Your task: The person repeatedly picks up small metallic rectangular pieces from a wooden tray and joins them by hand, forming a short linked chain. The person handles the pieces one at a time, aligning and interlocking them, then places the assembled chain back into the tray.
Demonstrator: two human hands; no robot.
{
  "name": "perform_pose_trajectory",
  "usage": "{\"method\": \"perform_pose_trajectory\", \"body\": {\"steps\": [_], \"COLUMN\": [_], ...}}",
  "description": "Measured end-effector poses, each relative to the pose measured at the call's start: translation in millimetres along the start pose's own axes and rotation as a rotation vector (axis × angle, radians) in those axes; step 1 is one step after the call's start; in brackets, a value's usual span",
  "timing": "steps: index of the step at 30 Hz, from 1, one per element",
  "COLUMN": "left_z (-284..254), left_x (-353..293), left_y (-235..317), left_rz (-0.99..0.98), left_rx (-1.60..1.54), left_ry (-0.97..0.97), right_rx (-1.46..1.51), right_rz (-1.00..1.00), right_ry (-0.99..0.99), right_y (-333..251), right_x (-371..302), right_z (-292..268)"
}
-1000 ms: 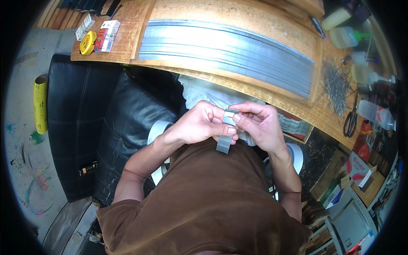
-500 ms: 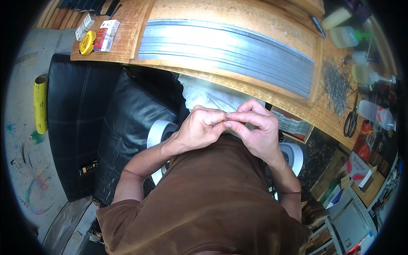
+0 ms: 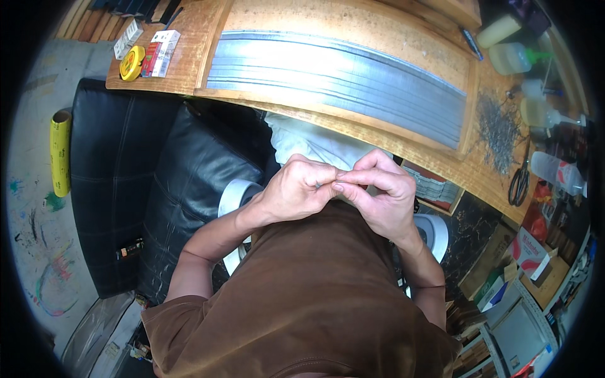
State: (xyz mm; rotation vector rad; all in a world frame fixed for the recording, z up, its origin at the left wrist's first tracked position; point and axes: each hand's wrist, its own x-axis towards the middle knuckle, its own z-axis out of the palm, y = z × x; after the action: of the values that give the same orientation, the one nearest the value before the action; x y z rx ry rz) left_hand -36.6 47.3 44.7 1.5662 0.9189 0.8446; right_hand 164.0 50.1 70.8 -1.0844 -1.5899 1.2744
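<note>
My left hand [image 3: 297, 187] and my right hand [image 3: 382, 189] meet fingertip to fingertip in front of my brown shirt, short of the workbench edge. Thumb and forefinger are pinched together on each. Whatever lies between the fingertips, if anything, is too small or too hidden to make out. Beyond the hands, a wooden frame on the bench holds a row of grey metallic strips [image 3: 340, 72]. A white cloth [image 3: 309, 135] hangs below the bench edge, just behind my fingers.
On the bench's right lie a heap of thin metal pins [image 3: 498, 135], black scissors [image 3: 519, 183] and several squeeze bottles [image 3: 509, 58]. A yellow tape measure [image 3: 132, 63] and small boxes [image 3: 162, 51] sit at its left end. A black leather sofa [image 3: 120, 183] stands left; shelving [image 3: 526, 327] is at lower right.
My hands stay nearly in place. The fingertips have shifted very slightly against each other, with both pinches kept.
</note>
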Motion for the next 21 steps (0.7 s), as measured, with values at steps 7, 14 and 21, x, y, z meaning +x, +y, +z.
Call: {"method": "perform_pose_trajectory", "body": {"steps": [7, 14, 21], "left_z": [-7.2, -6.9, -6.1], "left_x": [5.6, 5.0, 6.2], "left_y": [8.0, 4.6, 7.9], "left_rz": [-0.024, -0.014, -0.008], "left_rx": [-0.040, -0.034, -0.044], "left_ry": [-0.016, -0.012, 0.008], "right_rx": [-0.002, 0.013, 0.025], "right_rz": [0.005, 0.011, -0.004], "right_ry": [0.031, 0.034, 0.029], "right_y": [-6.0, -2.5, -2.3], "right_x": [5.2, 6.1, 6.8], "right_z": [-1.4, -2.0, -2.6]}}
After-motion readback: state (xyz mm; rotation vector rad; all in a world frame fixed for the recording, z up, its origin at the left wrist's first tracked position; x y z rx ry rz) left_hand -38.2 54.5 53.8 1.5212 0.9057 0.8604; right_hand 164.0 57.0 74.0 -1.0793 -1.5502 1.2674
